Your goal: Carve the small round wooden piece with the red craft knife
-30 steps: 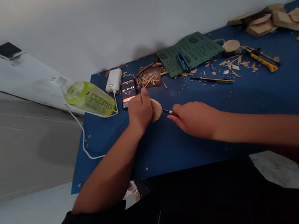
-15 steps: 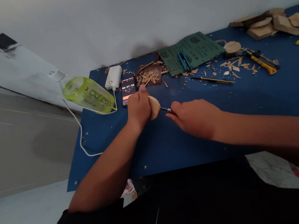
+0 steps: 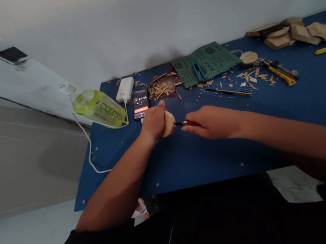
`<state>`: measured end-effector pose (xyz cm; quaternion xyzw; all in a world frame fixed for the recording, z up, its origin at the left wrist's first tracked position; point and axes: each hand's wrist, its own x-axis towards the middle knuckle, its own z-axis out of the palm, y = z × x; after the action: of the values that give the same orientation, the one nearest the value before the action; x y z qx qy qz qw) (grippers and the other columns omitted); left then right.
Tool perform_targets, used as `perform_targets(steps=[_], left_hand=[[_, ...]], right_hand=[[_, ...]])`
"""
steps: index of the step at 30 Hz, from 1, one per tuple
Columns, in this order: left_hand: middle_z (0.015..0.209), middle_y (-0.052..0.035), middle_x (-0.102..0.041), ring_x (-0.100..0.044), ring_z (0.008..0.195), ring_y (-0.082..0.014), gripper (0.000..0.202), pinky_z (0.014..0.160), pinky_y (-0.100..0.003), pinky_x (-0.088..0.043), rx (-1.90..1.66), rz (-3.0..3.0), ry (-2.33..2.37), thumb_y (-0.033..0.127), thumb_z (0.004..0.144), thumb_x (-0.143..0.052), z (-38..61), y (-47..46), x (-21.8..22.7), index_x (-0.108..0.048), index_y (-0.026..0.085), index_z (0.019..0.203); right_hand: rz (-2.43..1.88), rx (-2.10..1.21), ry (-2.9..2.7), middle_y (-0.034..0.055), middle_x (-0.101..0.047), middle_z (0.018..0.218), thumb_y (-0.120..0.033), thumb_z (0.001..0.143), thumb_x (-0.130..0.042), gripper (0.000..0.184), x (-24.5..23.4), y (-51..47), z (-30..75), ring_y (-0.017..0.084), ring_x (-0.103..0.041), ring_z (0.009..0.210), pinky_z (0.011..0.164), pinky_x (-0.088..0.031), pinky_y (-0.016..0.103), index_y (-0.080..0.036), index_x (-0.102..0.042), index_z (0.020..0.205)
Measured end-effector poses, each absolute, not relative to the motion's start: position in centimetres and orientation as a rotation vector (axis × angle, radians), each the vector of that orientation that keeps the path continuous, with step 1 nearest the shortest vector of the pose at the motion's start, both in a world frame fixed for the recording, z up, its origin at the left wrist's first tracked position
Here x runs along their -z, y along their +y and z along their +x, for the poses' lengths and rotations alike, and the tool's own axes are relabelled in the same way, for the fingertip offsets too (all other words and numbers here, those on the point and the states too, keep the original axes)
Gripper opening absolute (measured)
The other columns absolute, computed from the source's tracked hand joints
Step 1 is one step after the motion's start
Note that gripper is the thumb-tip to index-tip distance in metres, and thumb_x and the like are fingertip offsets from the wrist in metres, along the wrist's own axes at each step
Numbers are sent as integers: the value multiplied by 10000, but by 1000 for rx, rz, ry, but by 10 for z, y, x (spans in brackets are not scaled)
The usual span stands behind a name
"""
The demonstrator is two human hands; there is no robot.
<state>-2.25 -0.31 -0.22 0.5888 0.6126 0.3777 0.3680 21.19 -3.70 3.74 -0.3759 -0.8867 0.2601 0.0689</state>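
Left hand (image 3: 154, 121) grips a rounded wood piece (image 3: 168, 124), fingers closed around its far side, thumb raised along the top edge; the piece sits just right of those fingers, above the table (image 3: 204, 158). Right hand (image 3: 211, 122) has its fingers wrapped about a red-handled tool (image 3: 192, 123), whose metal tip points left and meets the wood's right edge. Depth of bite: cannot tell. Beyond the left fingers lies a phone (image 3: 141, 105) running a timer; past both hands, a heap of wood shavings (image 3: 163, 89) and a green sheet (image 3: 207, 64). Step in hand, as judged: cutting or hollowing that edge. Next move seems to call for a firm left hold and a short, controlled push or twist of the tip, left fingers clear of its line. Versus half a second ago: right wrist is higher and straighter, tool lies nearer level, more of its red handle shows; the left grip looks unchanged.
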Motion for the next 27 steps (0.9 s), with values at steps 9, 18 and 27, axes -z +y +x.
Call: perform_targets(steps=[9,18,27], left_hand=[[569,-19,-584,-494,559,-147,565,600,-330,-338,-818,1396,1698,476,1094,-548,-17,-2,-2,-614,195,609],[565,-2,-549,-482,510,-140,487,568,-309,-337,-807,1230,1638,487,1063,-577,-14,-1,7,-596,208,665],[535,8,-503,-444,448,-120,462,498,-300,-349,-786,1114,1567,406,1061,-595,-10,-4,-1,-575,211,643]], right_hand=[[-1018,-1042,-2555,26,-641,754,-583,1105,-511,443,-24,-25,216,168,-526,674,687,-322,337,-227,-561,846],[-954,-1150,-2519,-4,-606,737,-588,1098,-503,451,-17,-18,218,150,-507,681,681,-341,324,-227,-543,830],[-869,-1239,-2485,-33,-511,712,-598,1096,-504,470,-11,-13,218,138,-440,671,664,-349,323,-235,-495,798]])
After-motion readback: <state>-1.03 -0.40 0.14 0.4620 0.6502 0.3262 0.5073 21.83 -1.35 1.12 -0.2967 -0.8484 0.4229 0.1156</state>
